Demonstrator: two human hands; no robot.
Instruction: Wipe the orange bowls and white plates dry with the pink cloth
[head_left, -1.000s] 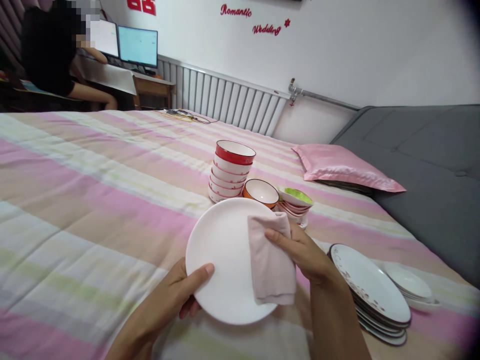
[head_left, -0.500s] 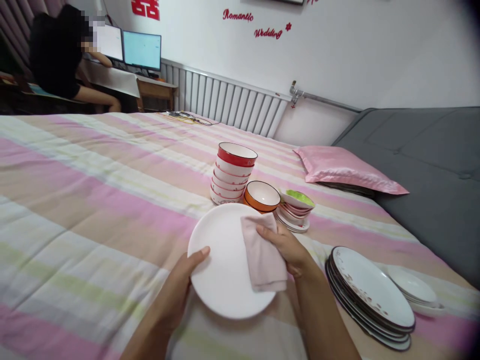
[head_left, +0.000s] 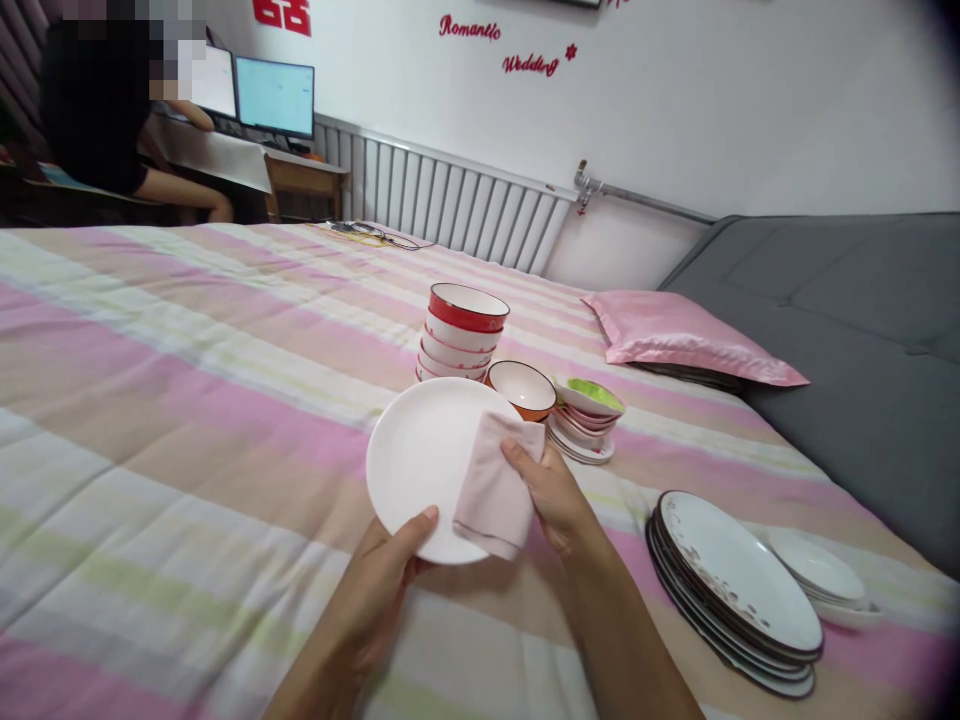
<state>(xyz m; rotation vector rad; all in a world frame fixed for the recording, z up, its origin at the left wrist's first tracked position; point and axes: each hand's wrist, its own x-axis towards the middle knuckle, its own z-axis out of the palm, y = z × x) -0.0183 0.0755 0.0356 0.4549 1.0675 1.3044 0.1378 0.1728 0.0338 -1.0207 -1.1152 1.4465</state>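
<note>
A plain white plate (head_left: 417,455) is held above the bed, tilted toward me. My left hand (head_left: 397,560) grips its lower edge, thumb on the upper face and fingers hidden beneath. On the plate's right side lies a folded pale pink cloth (head_left: 495,490). My right hand (head_left: 551,495) pinches that cloth over the rim, thumb on top, its other fingers behind. Just beyond the plate stand a stack of red and white bowls (head_left: 469,308) and an orange bowl (head_left: 523,388) with a dark rim.
Small dishes with a green one (head_left: 594,395) on top are stacked right of the orange bowl. Oval plates (head_left: 739,570) and small white dishes (head_left: 817,568) lie at the right. A pink pillow (head_left: 682,335) rests by the grey headboard (head_left: 825,300). A person (head_left: 97,110) sits at a desk.
The plate has moved up and slightly left and tilted more. My left hand has shifted along its rim toward the bottom. The cloth has moved a little left with my right hand.
</note>
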